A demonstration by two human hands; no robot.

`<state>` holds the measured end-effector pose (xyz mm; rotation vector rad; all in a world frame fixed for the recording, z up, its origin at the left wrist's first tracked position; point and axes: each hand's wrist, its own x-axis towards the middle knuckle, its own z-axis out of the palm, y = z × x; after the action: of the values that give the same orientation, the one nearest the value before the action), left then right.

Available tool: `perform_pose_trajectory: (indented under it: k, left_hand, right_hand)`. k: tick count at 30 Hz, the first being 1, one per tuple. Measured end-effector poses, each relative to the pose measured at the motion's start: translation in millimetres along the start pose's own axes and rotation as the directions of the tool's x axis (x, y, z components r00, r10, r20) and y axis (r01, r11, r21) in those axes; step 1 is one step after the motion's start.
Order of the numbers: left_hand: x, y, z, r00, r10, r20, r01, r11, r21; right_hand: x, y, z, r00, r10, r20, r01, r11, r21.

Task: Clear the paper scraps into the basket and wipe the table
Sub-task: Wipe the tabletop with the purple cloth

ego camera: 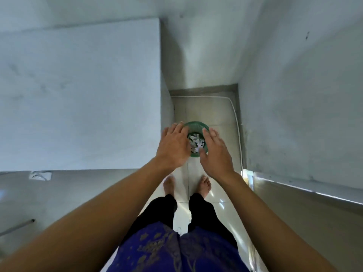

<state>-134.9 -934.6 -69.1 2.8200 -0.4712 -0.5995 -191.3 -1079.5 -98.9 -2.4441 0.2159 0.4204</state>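
We look straight down a narrow strip of pale tiled floor [198, 171] between two walls, and at its far end stands the green basket [196, 126], round and slatted, with a heap of white and grey paper scraps [195, 144] lying inside it. Our left hand [172, 147] hovers over the basket's left rim and our right hand [216, 152] over its right rim, both palms down with the fingers [207, 134] straight and spread, holding nothing; whether they touch the rim we cannot tell. The hands cover the near part of the basket, so only the far rim and the middle of the heap show. Our bare feet [205, 184] stand on the tiles just short of the basket, below black trouser legs [200, 209] and a blue patterned garment [176, 250]. A white cable [236, 122] runs along the floor's far and right edges. A grey ledge [39, 193] juts in at the left, a metal rail [314, 190] at the right.
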Motion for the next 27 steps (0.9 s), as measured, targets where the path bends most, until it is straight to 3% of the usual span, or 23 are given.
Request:
perform_pose_trajectory:
  k: [7,14,20,27]
  left_hand:
    - [-75,-90,-66,0.975,-0.17,-0.144,0.165,0.985,-0.046]
    - [-161,-200,-115,0.894,-0.342,-0.29,0.3,0.937,-0.182]
    - [-234,-308,-138,0.859,-0.407,-0.311,0.349,0.909,-0.228]
    - [-288,-411,-158,0.874,-0.4,-0.276,0.352,0.912,-0.21]
  right_hand:
    - [-24,-111,1,0.976,-0.211,0.043,0.215,0.97,-0.117]
    - [-29,-245,33,0.913,-0.395,0.104,0.408,0.889,-0.207]
    - [-50,-362,89,0.891,-0.439,0.119,0.455,0.858,-0.239]
    - [-72,-452,150,0.893,-0.424,0.148,0.449,0.849,-0.278]
